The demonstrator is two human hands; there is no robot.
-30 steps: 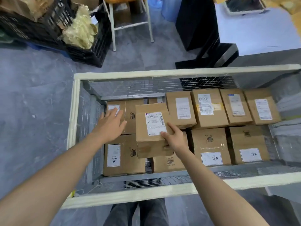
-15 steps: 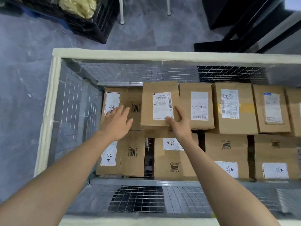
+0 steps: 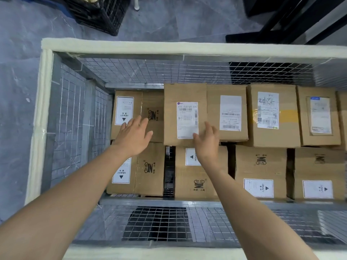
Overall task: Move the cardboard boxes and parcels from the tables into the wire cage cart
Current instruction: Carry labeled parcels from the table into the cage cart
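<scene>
Cardboard box [image 3: 185, 117] w/ the white shipping label sat inside the wire cage cart [image 3: 187, 48], centre of frame. It was on the upper layer at the left end of the far row, tight beside a second labelled box [image 3: 228, 113]. Step, as I judged it: set-down prob. done, hands at the letting-go point. The left hand [image 3: 134, 136] was spread flat, fingers [image 3: 139, 122] straight, holding nothing. It was over the far-left lower box [image 3: 148, 102]; couldn't tell if it touched. The right hand [image 3: 206, 143] was loose and open too, gripping nothing, at the task box's near right corner; contact unclear. Next move, imo: lift both arms clear of the cart's top rail w/o catching the mesh, then fetch another parcel from the desk, which wasn't in view. Cart contents: at least four labelled boxes along the far side, stacked on a lower layer of HEAVY-stickered boxes [image 3: 261, 171]. The lower ones' tops showed bare across the near row, w/ dark gaps btw them. Room for more up top, I'd say. A black crate [image 3: 97, 14] stood on the floor outside the cart, upper left of frame.
</scene>
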